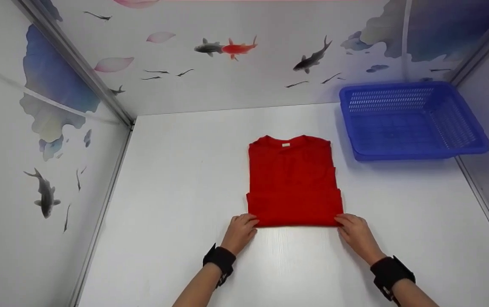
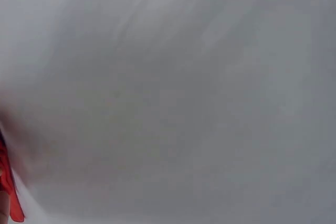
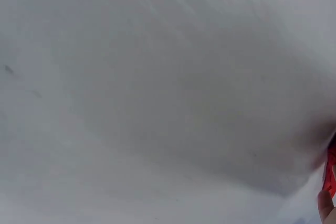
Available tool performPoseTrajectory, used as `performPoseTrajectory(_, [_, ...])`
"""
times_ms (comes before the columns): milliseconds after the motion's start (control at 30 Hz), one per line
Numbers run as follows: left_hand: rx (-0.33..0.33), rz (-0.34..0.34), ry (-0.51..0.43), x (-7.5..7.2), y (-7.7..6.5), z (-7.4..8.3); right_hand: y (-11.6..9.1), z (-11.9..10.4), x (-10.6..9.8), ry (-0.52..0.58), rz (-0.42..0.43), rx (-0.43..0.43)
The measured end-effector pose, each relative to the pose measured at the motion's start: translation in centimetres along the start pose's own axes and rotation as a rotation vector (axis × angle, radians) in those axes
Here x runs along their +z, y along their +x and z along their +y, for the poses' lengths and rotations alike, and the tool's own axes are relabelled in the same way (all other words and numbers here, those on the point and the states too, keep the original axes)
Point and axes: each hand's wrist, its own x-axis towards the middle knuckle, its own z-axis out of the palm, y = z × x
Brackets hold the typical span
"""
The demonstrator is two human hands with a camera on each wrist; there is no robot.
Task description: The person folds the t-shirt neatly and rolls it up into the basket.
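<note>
A red T-shirt (image 1: 292,170) lies folded on the white table, its neckline and small white label at the far end. Its lower part is turned up as a band across the front. At the near left corner, my left hand (image 1: 241,232) pinches the folded edge between fingers and thumb. My right hand (image 1: 357,234) pinches the near right corner in the same way. Only a sliver of the red shirt and a fingertip show at the lower left of the left wrist view. In the right wrist view, the thumb (image 3: 325,203) is beside red cloth at the lower right edge.
A blue plastic basket (image 1: 419,154) with slotted walls stands at the back right of the white table (image 1: 176,179). Panels printed with fish surround the table at the back and both sides. Each wrist wears a black band (image 1: 219,261).
</note>
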Motion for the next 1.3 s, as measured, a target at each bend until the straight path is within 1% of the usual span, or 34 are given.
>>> performPoseTrajectory(67, [0.0, 0.001, -0.015, 0.2, -0.1, -0.1, -0.1, 0.0, 0.2, 0.002, -0.004, 0.003])
performPoseTrajectory(233, [-0.038, -0.009, -0.072, 0.7, -0.1, -0.2, -0.3, 0.1, 0.6, -0.014, 0.019, -0.026])
performPoseTrajectory(300, [-0.042, -0.007, -0.07, 0.8, 0.0, -0.2, -0.4, 0.0, 0.6, -0.008, 0.023, -0.03])
performPoseTrajectory(367, [-0.026, -0.003, -0.036, 0.9, 0.2, -0.2, -0.3, 0.0, 0.6, -0.004, 0.026, -0.035])
performPoseTrajectory(467, [0.009, 0.007, 0.047, 0.9, 0.8, -0.3, 0.1, -0.1, 0.7, 0.003, 0.034, -0.035])
performPoseTrajectory(567, [0.017, 0.0, 0.11, 0.8, 1.3, -0.3, 0.7, -0.1, 0.7, -0.003, 0.046, -0.031])
performPoseTrajectory(633, [0.003, -0.015, 0.117, 0.6, 1.6, -0.2, 0.9, -0.1, 0.6, 0.002, 0.052, -0.021])
performPoseTrajectory(700, [-0.003, -0.037, 0.101, 0.2, 1.7, 0.0, 0.9, -0.1, 0.3, 0.016, 0.046, -0.006])
performPoseTrajectory(800, [0.002, -0.078, 0.044, -0.8, 1.4, 0.3, 0.5, -0.4, -0.5, 0.045, 0.016, 0.017])
performPoseTrajectory(867, [0.017, -0.105, -0.003, -1.6, 1.0, 0.6, 0.1, -0.8, -1.4, 0.056, -0.032, 0.039])
performPoseTrajectory(1000, [0.064, -0.133, -0.113, -3.7, 0.5, 1.3, -0.1, -1.9, -3.9, 0.082, -0.169, 0.111])
performPoseTrajectory(1100, [0.076, -0.141, -0.226, -5.2, 0.8, 1.5, 0.5, -2.4, -5.7, 0.123, -0.268, 0.169])
performPoseTrajectory(1167, [0.045, -0.148, -0.304, -5.9, 1.3, 1.4, 1.3, -2.4, -6.6, 0.153, -0.305, 0.197])
performPoseTrajectory(1200, [0.016, -0.153, -0.342, -6.2, 1.8, 1.2, 1.8, -2.4, -6.9, 0.167, -0.304, 0.205])
performPoseTrajectory(1300, [-0.117, -0.162, -0.429, -6.4, 3.4, 0.5, 3.7, -1.8, -6.9, 0.197, -0.28, 0.221])
